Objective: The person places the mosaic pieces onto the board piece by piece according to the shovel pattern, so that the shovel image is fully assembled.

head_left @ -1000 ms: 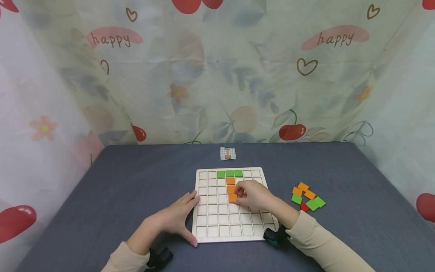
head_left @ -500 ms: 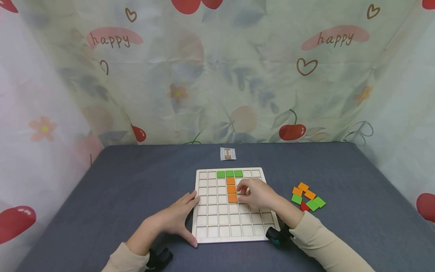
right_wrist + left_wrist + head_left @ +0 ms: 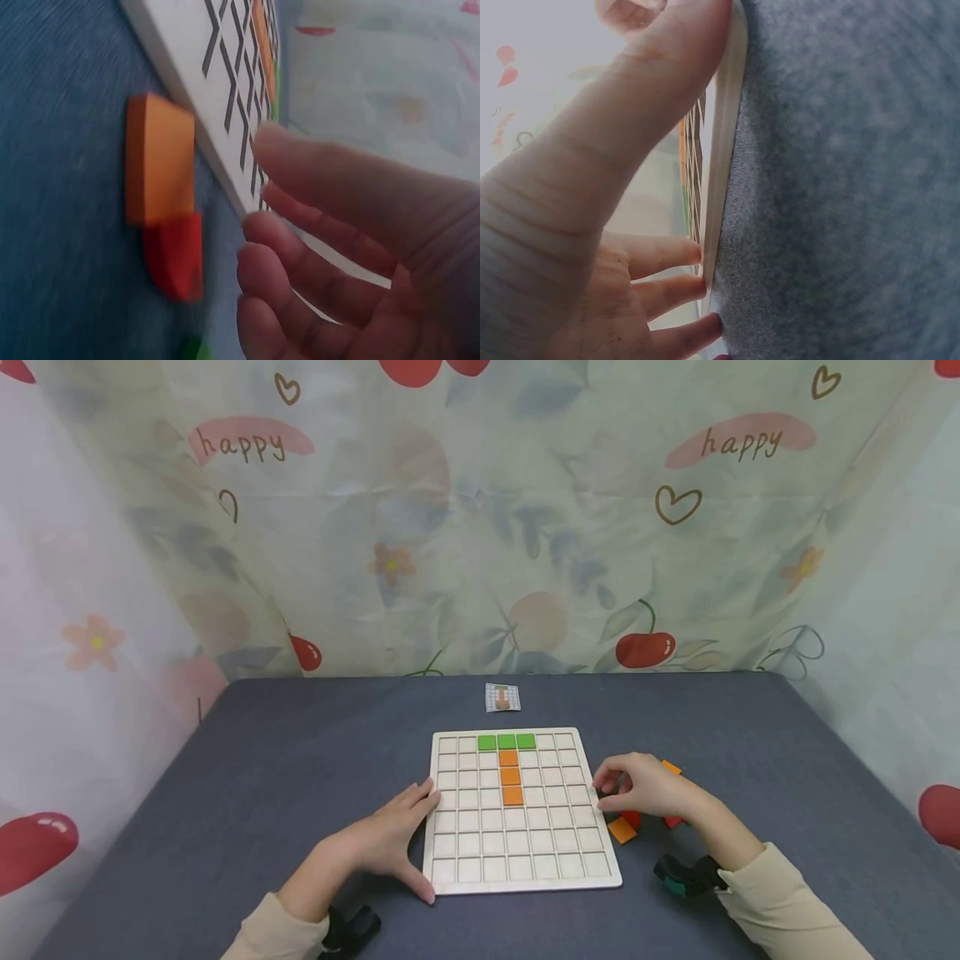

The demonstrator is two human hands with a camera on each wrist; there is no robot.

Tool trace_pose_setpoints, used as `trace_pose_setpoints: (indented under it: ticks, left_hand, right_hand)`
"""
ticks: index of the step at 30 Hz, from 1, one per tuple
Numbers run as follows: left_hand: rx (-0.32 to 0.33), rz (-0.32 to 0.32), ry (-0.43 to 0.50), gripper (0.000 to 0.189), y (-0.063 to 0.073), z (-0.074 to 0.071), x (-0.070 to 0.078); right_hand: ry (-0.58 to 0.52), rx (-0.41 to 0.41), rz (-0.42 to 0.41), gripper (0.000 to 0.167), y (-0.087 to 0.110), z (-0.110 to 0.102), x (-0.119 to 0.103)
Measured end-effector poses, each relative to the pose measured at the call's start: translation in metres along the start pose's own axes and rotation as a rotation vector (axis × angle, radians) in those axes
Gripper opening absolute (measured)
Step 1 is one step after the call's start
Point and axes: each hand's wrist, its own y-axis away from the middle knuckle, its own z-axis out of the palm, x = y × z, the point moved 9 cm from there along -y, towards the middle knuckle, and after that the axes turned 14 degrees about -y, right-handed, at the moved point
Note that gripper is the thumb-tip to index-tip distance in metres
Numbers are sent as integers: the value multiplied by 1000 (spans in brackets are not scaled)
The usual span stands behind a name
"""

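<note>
Sitting flat on the desk [image 3: 315, 752], the pale, square, probably wooden grid board [image 3: 525, 887] looked stiff and fairly light, easiest to steady by its plain rim. The left hand [image 3: 386, 837] rested along its left edge, fingers spread, thumb well apart near the front corner. The right hand [image 3: 647, 783] hovered by the right edge, thumb and fingertips apart, nothing visible between them. Three flat green square tiles [image 3: 507, 742] filled slots in the far row, with three orange square tiles [image 3: 509, 776] running down from the middle one. Loose beside the right edge lay a chunky orange square block [image 3: 161, 161] and a red piece [image 3: 174, 256] that seemed rounded on one side. I figured they'd be light, rigid and smooth, so best pinched by opposite edges, with the grainy blue-grey cloth [image 3: 67, 187] adding some grip.
</note>
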Motion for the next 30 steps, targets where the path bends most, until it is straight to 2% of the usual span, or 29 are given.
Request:
trace_pose_setpoints:
  ticks: [6, 13, 30]
  left_hand:
    - [0, -8, -3, 123, 0, 0, -1]
    - [1, -8, -3, 123, 0, 1, -1]
    - [5, -3, -10, 123, 0, 1, -1]
  right_hand:
    - [-65, -86, -1, 25, 17, -4, 13]
    - [-117, -175, -41, 29, 25, 4, 23]
    - [-56, -159, -106, 22, 28, 4, 21]
